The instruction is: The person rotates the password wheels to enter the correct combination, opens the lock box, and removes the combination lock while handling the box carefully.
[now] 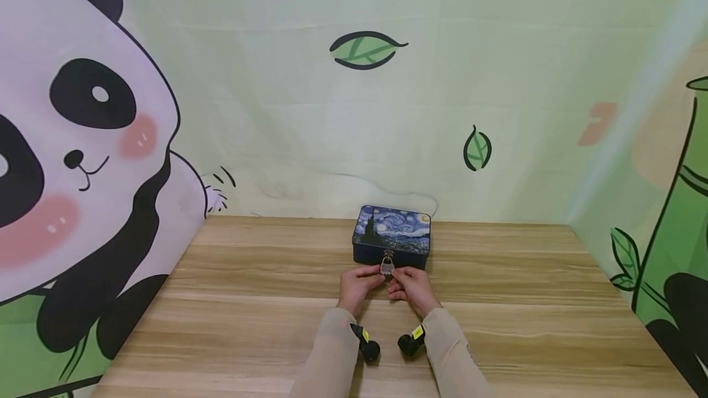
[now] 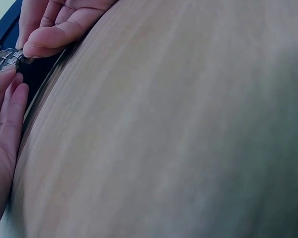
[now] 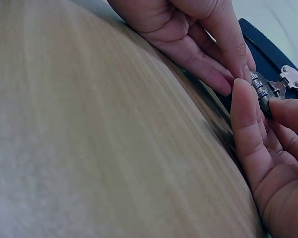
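Note:
A small combination padlock (image 1: pixel 388 267) is at the front latch (image 1: pixel 388 254) of a dark blue tin box (image 1: pixel 393 230) with a starry night painting on its lid. My left hand (image 1: pixel 356 288) pinches the padlock from the left. From the other side, my right hand (image 1: pixel 416 288) pinches it too, thumb and fingertips at its edge. In the right wrist view, number dials (image 3: pixel 260 88) face outward between the fingers. The box lid is down. Fingers partly cover the padlock, so I cannot tell whether its shackle is locked.
The box stands on a wood-grain table (image 1: pixel 249 287), near its back edge. Behind it hangs a pale green backdrop (image 1: pixel 276 109) with a panda and leaves printed on it. Small black cameras (image 1: pixel 369 351) are strapped to both wrists. A thin cord (image 1: pixel 409 194) runs behind the box.

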Available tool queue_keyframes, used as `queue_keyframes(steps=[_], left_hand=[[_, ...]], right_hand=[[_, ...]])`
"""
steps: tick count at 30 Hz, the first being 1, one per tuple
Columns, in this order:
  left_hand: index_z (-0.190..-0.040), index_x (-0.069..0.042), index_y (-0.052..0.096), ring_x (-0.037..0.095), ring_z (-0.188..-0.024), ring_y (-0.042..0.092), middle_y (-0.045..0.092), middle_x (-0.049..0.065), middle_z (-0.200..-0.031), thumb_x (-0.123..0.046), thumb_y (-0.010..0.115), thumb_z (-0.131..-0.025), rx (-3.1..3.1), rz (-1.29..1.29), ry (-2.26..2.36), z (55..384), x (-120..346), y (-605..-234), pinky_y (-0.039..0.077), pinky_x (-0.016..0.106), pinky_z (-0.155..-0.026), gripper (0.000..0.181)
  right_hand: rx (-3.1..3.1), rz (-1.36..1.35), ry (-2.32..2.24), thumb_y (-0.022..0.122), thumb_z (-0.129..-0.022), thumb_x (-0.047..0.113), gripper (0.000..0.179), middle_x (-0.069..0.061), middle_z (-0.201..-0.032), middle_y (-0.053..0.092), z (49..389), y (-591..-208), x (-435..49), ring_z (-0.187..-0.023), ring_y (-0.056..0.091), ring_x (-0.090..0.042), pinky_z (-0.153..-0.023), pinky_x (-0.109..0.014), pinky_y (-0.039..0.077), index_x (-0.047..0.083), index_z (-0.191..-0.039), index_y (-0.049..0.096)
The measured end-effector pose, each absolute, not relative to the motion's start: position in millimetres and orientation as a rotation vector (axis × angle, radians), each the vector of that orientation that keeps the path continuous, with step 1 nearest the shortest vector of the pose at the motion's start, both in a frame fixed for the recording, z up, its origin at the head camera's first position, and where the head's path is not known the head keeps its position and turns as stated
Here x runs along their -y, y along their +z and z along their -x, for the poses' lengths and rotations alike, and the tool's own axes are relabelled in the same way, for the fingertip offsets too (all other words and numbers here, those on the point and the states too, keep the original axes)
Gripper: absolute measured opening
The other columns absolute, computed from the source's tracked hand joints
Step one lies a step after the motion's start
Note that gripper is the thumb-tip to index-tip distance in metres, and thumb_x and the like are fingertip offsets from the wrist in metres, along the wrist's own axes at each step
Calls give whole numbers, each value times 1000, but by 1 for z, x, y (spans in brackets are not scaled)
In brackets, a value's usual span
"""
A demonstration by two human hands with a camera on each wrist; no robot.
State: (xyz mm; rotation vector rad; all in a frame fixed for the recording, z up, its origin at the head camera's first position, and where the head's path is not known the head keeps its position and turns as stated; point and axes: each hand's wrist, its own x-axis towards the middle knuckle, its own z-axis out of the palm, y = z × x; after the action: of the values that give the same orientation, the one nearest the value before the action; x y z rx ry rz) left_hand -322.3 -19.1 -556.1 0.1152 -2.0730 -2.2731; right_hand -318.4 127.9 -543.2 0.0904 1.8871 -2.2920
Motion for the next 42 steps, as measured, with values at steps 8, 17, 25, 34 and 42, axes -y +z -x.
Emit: queue_keyframes(steps=[8,17,25,34,42], left_hand=[[-102,8,75,16,-87,68,74,17,-96,7,79,-78,2067,-115,-2284,325,19,-559,58,26,-74,25],[-101,7,76,16,-87,68,74,16,-94,6,80,-78,2083,-124,-2258,325,18,-559,58,24,-74,23],[-100,6,76,17,-88,68,74,17,-95,6,80,-77,2077,-142,-2256,325,17,-560,58,23,-72,23],[-99,9,75,15,-82,68,74,20,-94,7,80,-78,2049,-135,-2271,323,16,-557,59,25,-71,22],[-103,13,72,13,-74,69,72,24,-95,10,76,-80,1989,-131,-2350,326,15,-560,60,27,-69,23]], right_hand=[[-1889,-94,-2297,49,-102,-1,21,-9,-73,59,318,-543,-128,-55,60,-11,-51,-23,56,-20,-112,53],[-1878,-92,-2295,47,-102,-2,20,-9,-73,59,319,-545,-129,-56,60,-11,-51,-23,56,-19,-110,53],[-1870,-83,-2307,47,-102,-3,18,-8,-72,58,319,-545,-129,-55,60,-10,-51,-23,56,-19,-109,52],[-1875,-83,-2308,48,-102,-3,20,-9,-74,58,318,-544,-129,-55,60,-10,-51,-23,56,-20,-111,52],[-1869,-86,-2312,46,-102,-4,18,-9,-72,58,319,-544,-129,-55,60,-10,-51,-23,56,-19,-109,52]])
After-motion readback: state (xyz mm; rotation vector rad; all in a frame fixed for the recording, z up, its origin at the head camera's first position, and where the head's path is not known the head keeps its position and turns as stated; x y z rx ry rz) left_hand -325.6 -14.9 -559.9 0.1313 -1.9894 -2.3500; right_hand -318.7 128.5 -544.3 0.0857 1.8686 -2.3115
